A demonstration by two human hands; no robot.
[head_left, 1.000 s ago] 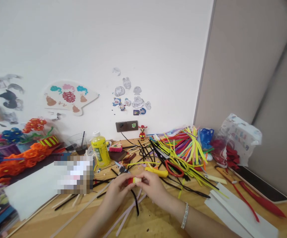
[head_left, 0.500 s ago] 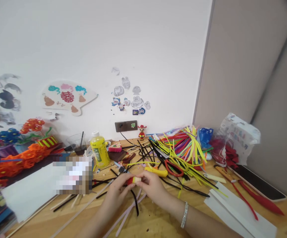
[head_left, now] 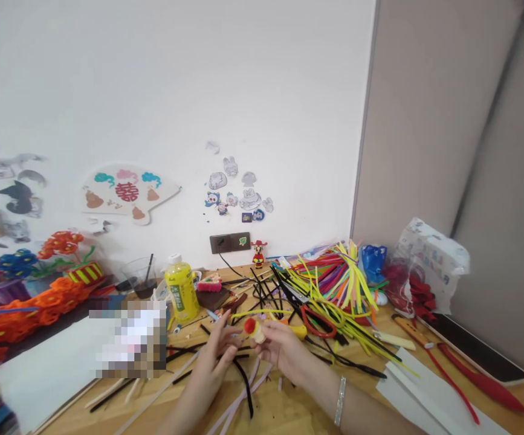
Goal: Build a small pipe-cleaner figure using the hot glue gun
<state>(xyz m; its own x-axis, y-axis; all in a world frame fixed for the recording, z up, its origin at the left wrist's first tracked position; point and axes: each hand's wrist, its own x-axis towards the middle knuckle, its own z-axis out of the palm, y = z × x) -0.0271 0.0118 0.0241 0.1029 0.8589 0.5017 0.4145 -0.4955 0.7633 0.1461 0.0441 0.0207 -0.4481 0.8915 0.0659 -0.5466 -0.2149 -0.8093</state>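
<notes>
Between the thumb and fingers of my right hand [head_left: 280,347] is a small figure piece [head_left: 253,331] with a red end, a yellow band and a cream part. It is held above the table, its red end turned to the left. My left hand [head_left: 219,353] is just left of it, fingers apart and holding nothing. Black pipe cleaners [head_left: 245,386] and pale lilac strips [head_left: 237,408] lie on the wood under my hands. A yellow-handled tool [head_left: 298,331] lies partly hidden behind my right hand.
A yellow bottle [head_left: 181,290] stands behind my left hand. Beyond my right hand lie red-handled scissors [head_left: 318,323] and a heap of coloured pipe cleaners [head_left: 334,278]. A small red figurine [head_left: 258,254] stands by the wall. At right are a phone [head_left: 474,350] and white paper [head_left: 418,393].
My left hand has let go of the small piece and moved slightly left, its fingers opening. My right hand keeps the piece, now turned with its red end showing. The view has tilted up a little.
</notes>
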